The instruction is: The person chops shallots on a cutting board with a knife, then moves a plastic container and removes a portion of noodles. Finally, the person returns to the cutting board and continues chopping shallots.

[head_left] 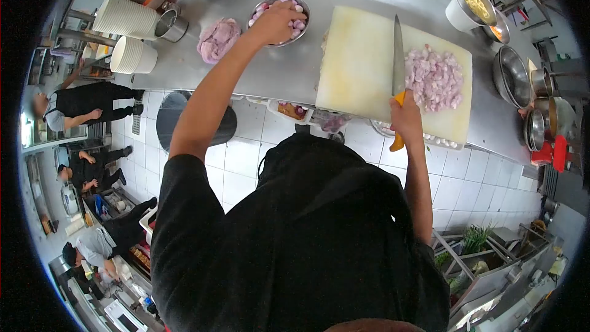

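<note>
My left hand (pixel 276 23) is down in a steel bowl (pixel 305 6) of peeled shallots (pixel 298 25), its fingers curled over some of them. Part of the fingers is hidden among the shallots. In my right hand (pixel 406 117) is a kitchen knife (pixel 398 64) with a yellow handle, its blade pointing away from me. The blade lies over a white cutting board (pixel 357 55), just left of a pile of chopped shallots (pixel 434 78). My right fingers are wrapped round the handle.
A bunched pink net bag (pixel 219 40) lies left of the bowl. Stacked white tubs (pixel 134 55) stand at the counter's left. A white tub of yellow strips (pixel 465 17) and steel bowls (pixel 511 75) are at the right. Several people work at the far left.
</note>
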A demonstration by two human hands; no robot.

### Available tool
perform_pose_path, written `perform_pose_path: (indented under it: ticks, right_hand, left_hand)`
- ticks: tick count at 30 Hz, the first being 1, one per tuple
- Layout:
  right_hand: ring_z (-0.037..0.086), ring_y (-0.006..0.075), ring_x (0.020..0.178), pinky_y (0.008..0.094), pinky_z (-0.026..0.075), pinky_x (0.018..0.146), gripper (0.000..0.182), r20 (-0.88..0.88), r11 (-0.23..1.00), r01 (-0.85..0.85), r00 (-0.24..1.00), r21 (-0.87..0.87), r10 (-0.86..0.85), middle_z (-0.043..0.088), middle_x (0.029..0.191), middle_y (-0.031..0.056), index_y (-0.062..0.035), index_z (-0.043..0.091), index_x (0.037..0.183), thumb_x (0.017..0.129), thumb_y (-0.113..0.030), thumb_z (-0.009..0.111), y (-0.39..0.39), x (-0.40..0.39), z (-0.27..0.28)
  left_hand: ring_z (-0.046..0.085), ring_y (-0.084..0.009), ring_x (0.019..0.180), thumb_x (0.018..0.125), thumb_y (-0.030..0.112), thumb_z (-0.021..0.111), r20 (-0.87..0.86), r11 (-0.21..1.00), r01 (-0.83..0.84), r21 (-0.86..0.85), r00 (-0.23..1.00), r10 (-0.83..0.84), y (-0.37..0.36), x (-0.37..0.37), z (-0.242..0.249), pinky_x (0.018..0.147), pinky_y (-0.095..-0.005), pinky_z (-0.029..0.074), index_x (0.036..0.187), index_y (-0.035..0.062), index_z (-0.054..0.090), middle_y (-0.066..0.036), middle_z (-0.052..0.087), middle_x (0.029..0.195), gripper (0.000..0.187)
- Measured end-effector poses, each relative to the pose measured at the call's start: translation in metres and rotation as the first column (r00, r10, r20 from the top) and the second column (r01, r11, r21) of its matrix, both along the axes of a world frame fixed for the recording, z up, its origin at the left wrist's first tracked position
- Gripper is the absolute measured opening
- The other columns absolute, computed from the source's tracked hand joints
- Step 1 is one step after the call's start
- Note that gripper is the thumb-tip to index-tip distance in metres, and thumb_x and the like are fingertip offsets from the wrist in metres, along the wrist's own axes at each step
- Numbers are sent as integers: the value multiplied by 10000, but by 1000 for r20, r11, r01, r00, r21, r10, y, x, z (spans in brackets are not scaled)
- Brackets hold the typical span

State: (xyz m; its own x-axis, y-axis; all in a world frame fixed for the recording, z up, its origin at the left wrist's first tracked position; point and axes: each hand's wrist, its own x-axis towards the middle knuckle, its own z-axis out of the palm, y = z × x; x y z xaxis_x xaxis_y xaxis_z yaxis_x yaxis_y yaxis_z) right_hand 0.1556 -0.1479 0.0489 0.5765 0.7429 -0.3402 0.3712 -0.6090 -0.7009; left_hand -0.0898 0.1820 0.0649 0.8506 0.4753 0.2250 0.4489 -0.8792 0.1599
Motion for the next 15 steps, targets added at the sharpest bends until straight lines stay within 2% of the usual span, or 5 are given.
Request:
perform_pose_path:
  ticks: [1,4,6,11,15]
  right_hand:
    - [673,440,695,507,524,639,325,29,1000,-12,1000,-1,12,666,850,304,23,450,1177,955,-186,564,-1,1,-4]
    - [649,510,847,558,502,753,323,69,1000,-20,997,-4,20,660,897,340,19,448,1171,945,-183,561,0,2,-14]
    - [629,527,912,574,483,800,312,45,1000,1,999,-15,-1,656,902,346,14,449,1160,938,-175,560,1,-1,-9]
    - [630,525,903,577,483,799,312,55,1000,-21,998,-4,21,656,904,340,4,435,1149,923,-171,562,1,-1,-10]
    - [626,529,902,580,482,803,324,60,1000,-24,998,-5,24,656,911,337,-13,428,1158,916,-181,563,1,0,-12]
  left_hand:
    - [555,-311,1181,831,139,653,-66,1000,8,-5,998,-8,5,3,2,1009,-409,464,1149,165,729,-118,635,1206,329]
    - [569,-319,1163,848,171,633,0,975,-151,-162,988,153,24,17,12,1005,-407,470,1130,158,738,-125,648,1161,301]
    - [621,-345,1091,820,251,672,-88,976,-183,-119,981,174,34,29,22,956,-430,503,1050,115,754,-148,679,1110,280]
    - [655,-379,1005,776,349,720,-266,922,-371,-110,905,332,15,51,37,875,-475,525,992,79,746,-172,700,1052,346]
    - [658,-362,1043,786,317,709,-223,917,-397,-17,896,384,39,54,-12,902,-456,523,985,63,740,-203,697,1092,323]
